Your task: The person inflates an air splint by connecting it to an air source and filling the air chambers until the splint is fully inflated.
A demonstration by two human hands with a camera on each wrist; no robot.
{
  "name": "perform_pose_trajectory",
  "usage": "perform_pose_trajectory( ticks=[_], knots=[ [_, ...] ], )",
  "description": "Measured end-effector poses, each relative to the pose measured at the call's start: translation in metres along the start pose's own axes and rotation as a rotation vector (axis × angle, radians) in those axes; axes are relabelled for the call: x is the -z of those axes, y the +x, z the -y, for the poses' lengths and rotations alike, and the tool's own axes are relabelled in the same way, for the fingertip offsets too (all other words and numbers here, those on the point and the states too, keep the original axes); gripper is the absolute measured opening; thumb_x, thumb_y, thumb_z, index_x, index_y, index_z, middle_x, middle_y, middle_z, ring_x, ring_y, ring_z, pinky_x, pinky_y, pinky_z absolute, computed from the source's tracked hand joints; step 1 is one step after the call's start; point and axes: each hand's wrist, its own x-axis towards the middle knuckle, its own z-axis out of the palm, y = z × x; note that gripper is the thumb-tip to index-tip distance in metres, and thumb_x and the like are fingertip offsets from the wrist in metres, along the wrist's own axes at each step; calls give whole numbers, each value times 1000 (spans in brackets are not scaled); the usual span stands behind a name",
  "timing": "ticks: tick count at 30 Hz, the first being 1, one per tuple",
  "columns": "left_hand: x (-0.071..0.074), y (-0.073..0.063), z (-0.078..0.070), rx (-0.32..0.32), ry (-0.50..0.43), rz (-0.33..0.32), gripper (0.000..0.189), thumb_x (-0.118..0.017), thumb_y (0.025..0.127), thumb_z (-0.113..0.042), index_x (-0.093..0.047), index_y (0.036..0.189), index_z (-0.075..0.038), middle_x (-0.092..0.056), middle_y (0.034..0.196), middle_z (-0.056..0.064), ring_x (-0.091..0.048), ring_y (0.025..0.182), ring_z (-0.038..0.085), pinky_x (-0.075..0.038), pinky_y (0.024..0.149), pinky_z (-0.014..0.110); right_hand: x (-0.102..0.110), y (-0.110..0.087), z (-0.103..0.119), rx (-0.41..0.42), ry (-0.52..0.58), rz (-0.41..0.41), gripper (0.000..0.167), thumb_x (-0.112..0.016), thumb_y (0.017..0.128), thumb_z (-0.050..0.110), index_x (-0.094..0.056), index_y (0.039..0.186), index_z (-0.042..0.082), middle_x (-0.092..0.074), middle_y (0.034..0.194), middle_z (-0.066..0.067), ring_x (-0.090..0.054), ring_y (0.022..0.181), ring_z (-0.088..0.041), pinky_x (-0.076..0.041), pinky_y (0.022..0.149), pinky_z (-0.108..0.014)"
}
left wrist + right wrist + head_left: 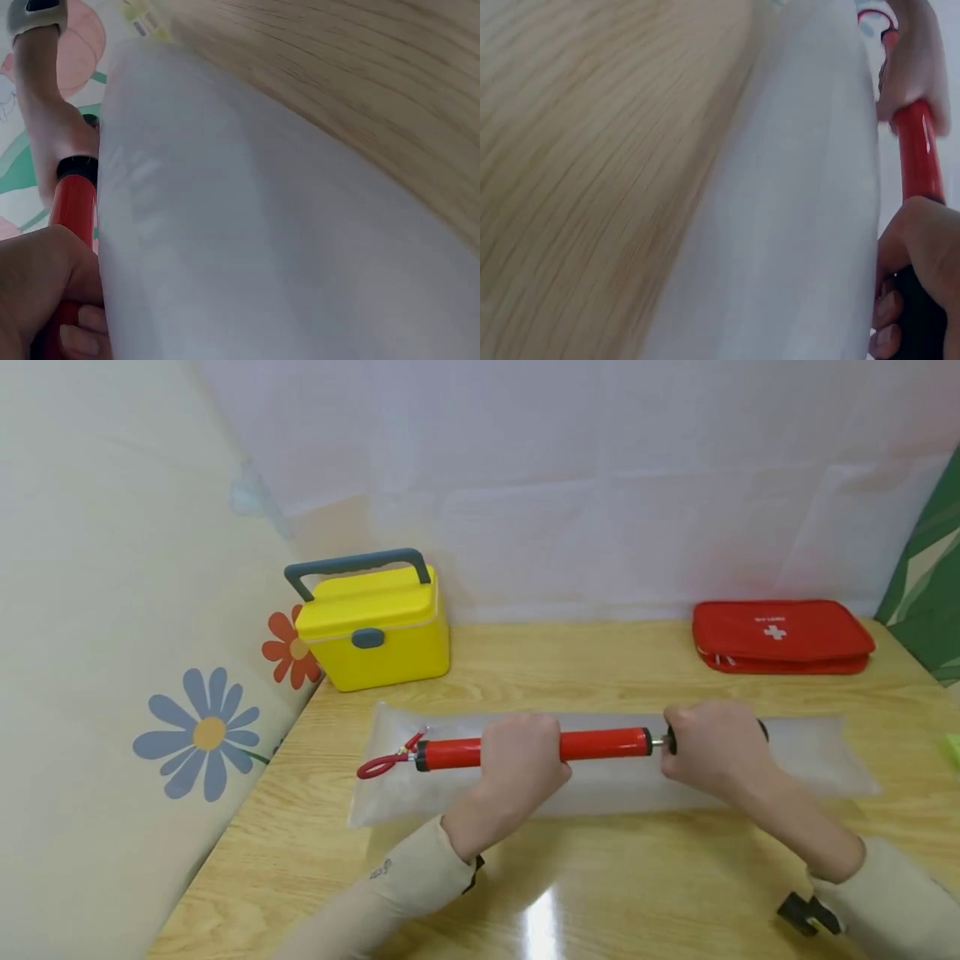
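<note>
A red hand pump (607, 743) lies level across the head view, over a long, puffed-up clear plastic bag (622, 789). My left hand (521, 760) grips the pump's red barrel around its middle. The black handle (919, 315) at the other end is held in my right hand (712, 747), with a short piece of metal rod showing between handle and barrel. From the barrel's left end a red hose (378, 767) loops back toward its tip above the bag. In both wrist views the bag's whitish side fills much of the picture, close beside the pump.
A yellow box (375, 635) with a grey handle stands at the back left of the wooden table (600, 868). At the back right lies a red first aid pouch (783, 639). A patterned wall covering (112, 610) borders the table's left side.
</note>
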Motion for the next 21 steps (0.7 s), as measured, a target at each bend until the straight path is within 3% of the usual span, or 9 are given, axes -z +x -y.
perform_pose_trajectory(
  ticks=[6,10,16,21],
  knots=[
    [2,0,-18,-18,72,46,30,-78,73,-37,-60,60,-16,-42,48,-6,-42,42,11,-34,36,26,3,0,26,14,-33,9,29,-77,64,21,-51,60,11,-38,46,3,-36,40,-12,-36,38,-28],
    [5,-4,-20,-46,81,39,28,-78,73,-37,-63,64,-16,-42,48,-6,-40,40,10,-33,35,25,2,-1,31,29,-20,-22,26,-76,63,19,-52,62,11,-39,47,4,-36,40,-12,-37,38,-28],
    [6,-6,-8,-82,47,-1,24,-72,75,-26,-59,58,-14,-34,46,-5,-35,38,10,-29,34,22,-1,-6,9,28,74,-22,26,-73,64,14,-47,61,16,-37,49,8,-34,43,-11,-30,41,-27],
    [7,-3,2,-32,34,3,21,-74,75,-29,-66,66,-12,-45,49,-4,-41,39,12,-33,36,22,1,-11,-17,-59,69,-20,27,-74,66,16,-47,62,15,-36,49,6,-35,44,-13,-26,41,-28]
  ],
)
